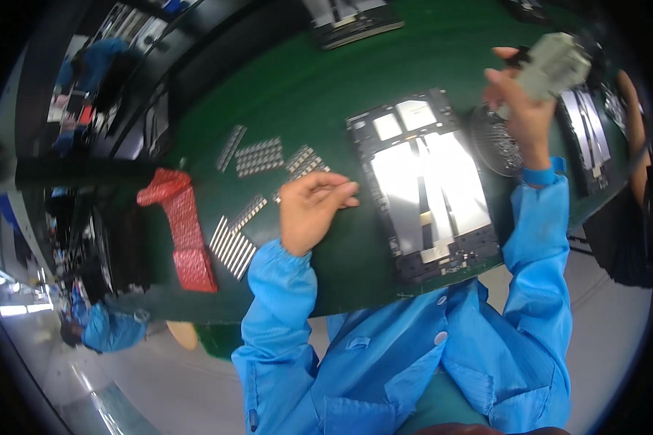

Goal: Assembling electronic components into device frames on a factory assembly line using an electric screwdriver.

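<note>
An opened tablet-like device (384, 174) lies face up on the green table, with shiny silver panels and a black frame. Just off its left edge is my left hand (313, 206), thumb and fingertips pinched together; whatever may be between them is too small to make out. My right hand (522, 109) is raised beyond the device's far right side, its fingers around a pale grey-green handheld tool (555, 67). Beneath that hand sits a round dish (495, 148) of small metal parts, partly hidden by the wrist.
Several strips of small parts (260, 156) and a set of striped bars (232, 248) lie left of my left hand. Farther left is red bubble wrap (185, 225). Similar devices stand at the far edge (355, 29) and right (586, 138). Another person's arm (633, 141) shows at right.
</note>
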Motion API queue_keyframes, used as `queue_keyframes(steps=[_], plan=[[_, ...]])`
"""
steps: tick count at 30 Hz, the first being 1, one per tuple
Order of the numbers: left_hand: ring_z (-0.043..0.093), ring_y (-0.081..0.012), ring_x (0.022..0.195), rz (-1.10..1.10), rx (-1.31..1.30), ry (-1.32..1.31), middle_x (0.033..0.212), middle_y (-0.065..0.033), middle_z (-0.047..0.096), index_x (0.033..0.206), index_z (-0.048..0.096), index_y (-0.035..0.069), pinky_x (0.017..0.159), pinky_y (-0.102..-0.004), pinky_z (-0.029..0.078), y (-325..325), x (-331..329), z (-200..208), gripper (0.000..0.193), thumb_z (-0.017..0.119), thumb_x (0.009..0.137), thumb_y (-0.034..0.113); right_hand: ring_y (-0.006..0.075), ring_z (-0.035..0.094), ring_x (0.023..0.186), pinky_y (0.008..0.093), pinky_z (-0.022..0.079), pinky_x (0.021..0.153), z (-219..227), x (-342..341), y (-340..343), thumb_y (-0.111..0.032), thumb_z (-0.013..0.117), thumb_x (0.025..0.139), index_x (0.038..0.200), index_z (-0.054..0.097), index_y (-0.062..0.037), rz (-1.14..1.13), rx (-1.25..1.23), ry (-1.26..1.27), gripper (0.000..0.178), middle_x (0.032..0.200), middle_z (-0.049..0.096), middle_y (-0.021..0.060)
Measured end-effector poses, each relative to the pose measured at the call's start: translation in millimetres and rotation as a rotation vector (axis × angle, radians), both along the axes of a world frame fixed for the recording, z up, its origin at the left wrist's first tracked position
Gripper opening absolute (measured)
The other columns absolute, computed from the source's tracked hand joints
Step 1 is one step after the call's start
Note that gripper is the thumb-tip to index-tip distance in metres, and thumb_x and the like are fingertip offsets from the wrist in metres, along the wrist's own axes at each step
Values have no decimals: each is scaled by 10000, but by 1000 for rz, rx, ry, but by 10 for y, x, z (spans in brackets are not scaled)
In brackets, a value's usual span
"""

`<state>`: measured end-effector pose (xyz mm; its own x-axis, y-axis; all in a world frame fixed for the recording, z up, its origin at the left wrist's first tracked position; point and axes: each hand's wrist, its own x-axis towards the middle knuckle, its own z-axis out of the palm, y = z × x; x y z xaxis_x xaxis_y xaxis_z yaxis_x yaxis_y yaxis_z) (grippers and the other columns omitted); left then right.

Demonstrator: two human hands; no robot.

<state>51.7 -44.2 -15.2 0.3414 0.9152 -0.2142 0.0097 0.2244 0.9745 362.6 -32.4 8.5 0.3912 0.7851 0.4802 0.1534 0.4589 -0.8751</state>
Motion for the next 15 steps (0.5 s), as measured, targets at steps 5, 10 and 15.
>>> queue_keyframes(steps=[5, 10, 15], plan=[[633, -135, 682, -106, -62, -10, 791, -101, 641, 904, 591, -60, 582, -207, 491, -91, 72, -1, 130, 627, 807, 19, 107, 483, 476, 260, 418, 484, 251, -221, -105, -33, 631, 774, 1086, 509, 71, 161, 107, 84, 351, 574, 498, 33], [596, -106, 646, -82, 44, 66, 760, -87, 631, 878, 591, -63, 583, -209, 471, 8, 179, -83, 139, 639, 789, 32, 113, 486, 476, 264, 428, 493, 456, -527, -269, -80, 632, 784, 1114, 487, 71, 307, 155, 44, 390, 579, 498, 42], [564, -85, 671, -58, 86, 154, 734, -64, 625, 817, 613, -51, 592, -220, 463, 120, 232, -90, 111, 658, 757, 31, 105, 519, 491, 211, 403, 448, 516, -866, -370, -32, 622, 792, 1107, 496, 41, 386, 72, 67, 348, 585, 539, 38]])
